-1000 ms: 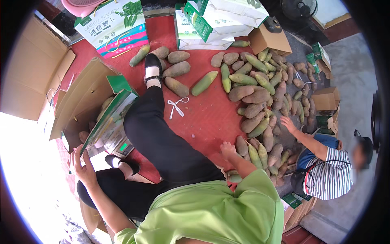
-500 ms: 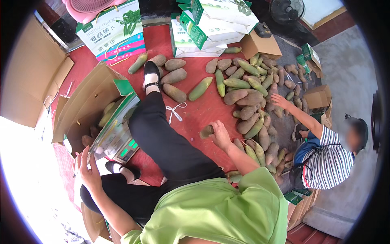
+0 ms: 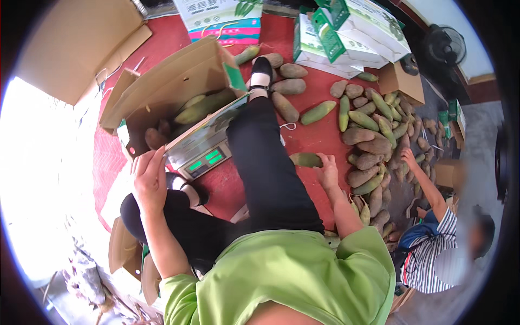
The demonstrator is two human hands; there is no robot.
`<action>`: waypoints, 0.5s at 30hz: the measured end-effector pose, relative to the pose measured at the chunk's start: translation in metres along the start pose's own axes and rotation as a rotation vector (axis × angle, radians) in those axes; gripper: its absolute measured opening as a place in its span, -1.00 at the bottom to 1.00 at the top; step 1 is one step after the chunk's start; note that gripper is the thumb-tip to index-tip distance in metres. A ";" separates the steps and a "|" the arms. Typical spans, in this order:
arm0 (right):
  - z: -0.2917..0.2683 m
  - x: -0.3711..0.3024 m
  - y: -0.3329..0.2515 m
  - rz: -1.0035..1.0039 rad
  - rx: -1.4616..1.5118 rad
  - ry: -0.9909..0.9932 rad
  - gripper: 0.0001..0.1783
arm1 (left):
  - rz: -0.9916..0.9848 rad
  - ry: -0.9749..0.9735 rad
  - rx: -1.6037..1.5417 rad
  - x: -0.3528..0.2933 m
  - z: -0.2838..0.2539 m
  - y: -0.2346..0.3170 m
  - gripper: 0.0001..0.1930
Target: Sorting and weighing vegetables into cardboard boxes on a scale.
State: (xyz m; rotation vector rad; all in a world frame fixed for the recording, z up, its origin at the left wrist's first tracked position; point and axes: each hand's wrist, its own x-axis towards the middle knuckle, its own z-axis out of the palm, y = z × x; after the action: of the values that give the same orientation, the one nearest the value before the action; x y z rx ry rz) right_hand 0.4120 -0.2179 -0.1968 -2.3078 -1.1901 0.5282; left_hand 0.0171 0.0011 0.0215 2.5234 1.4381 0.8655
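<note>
A green radish is in my right hand, gripped at its right end and lying roughly level above the red floor covering. My left hand is closed on the near edge of an open cardboard box. Inside that box lie a few green radishes and some brownish, soil-coloured ones, partly hidden by its walls. Beside the near wall shows a digital scale with lit green displays; whether the box rests on it cannot be made out.
A large pile of green and brown radishes spreads at the right. Beyond it a person in a striped shirt reaches a hand into the pile. White and green cartons are stacked at the back, near a black fan.
My view has swung left. My right hand has brought the radish closer to the box, turning it so more of its length shows. My left hand's fingers have closed on the box edge.
</note>
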 end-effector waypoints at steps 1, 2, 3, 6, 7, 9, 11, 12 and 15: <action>-0.001 0.000 -0.001 0.009 -0.007 -0.003 -0.44 | -0.002 0.005 -0.011 -0.001 0.000 0.000 -0.76; -0.003 0.000 -0.003 0.018 0.019 -0.015 -0.45 | 0.005 0.006 -0.026 -0.001 0.000 0.000 -0.76; 0.000 0.000 -0.001 0.011 0.019 -0.032 -0.45 | 0.011 0.007 -0.042 -0.002 0.000 0.000 -0.77; 0.007 0.005 0.001 -0.038 -0.064 0.041 -0.46 | 0.010 0.007 -0.035 -0.002 -0.002 -0.001 -0.79; 0.008 0.009 0.002 -0.050 -0.090 0.035 -0.46 | 0.014 0.002 -0.042 -0.002 0.000 -0.004 -0.79; 0.010 0.019 0.000 -0.067 -0.120 0.000 -0.46 | 0.018 0.014 -0.035 -0.002 0.001 -0.008 -0.81; 0.010 0.024 -0.002 -0.069 -0.185 -0.023 -0.47 | 0.039 0.023 -0.037 0.001 0.000 -0.010 -0.82; 0.010 0.021 -0.002 -0.063 -0.194 -0.060 -0.47 | 0.032 0.014 -0.037 -0.002 -0.001 -0.009 -0.81; 0.012 0.028 -0.011 -0.094 -0.194 -0.041 -0.47 | 0.010 0.047 -0.030 0.001 0.002 -0.011 -0.78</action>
State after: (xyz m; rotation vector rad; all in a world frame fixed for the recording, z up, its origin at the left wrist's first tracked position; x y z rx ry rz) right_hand 0.4133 -0.1864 -0.2032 -2.3965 -1.4179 0.4446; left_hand 0.0104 0.0078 0.0161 2.5069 1.4158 0.9465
